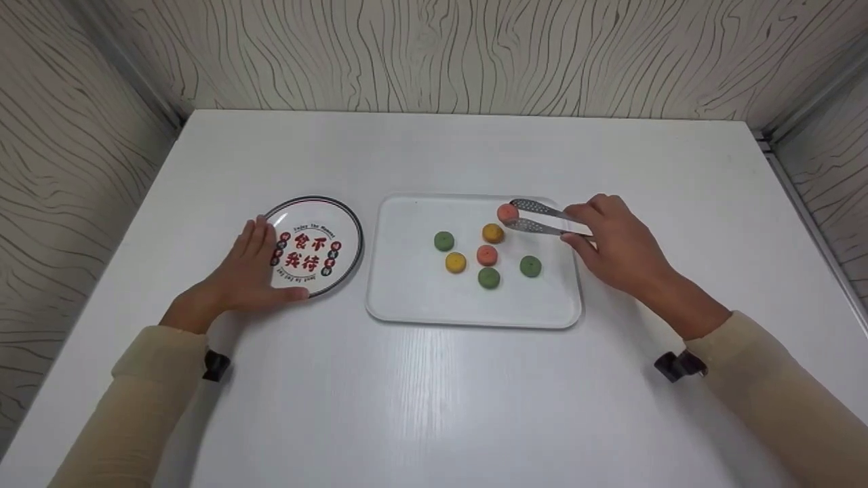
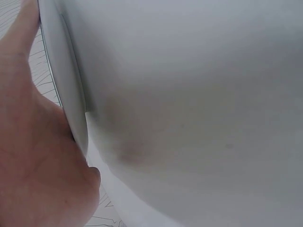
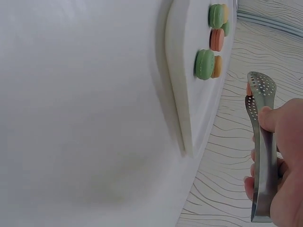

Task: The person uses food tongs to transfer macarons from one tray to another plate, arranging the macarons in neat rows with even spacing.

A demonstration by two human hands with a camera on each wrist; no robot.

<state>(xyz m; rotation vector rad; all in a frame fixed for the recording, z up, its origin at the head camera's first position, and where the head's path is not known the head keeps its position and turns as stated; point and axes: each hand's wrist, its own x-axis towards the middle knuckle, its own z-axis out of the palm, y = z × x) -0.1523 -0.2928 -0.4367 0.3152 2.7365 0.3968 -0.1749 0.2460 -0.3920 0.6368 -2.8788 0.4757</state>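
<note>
My left hand rests at the left rim of a round white plate with red characters and a dark-lined edge. Its fingers lie straight on the far left rim, with the thumb stretched along the near edge. In my right hand I grip perforated metal tongs between thumb and fingers. A pink macaron sits between the tong tips, over the far right part of a white tray. On the tray lie another pink macaron, two yellow ones and several green ones.
The plate stands left of the tray on a white table, a narrow gap between them. Wood-grain patterned panels rise behind the table and at both sides. The tray has a low raised rim.
</note>
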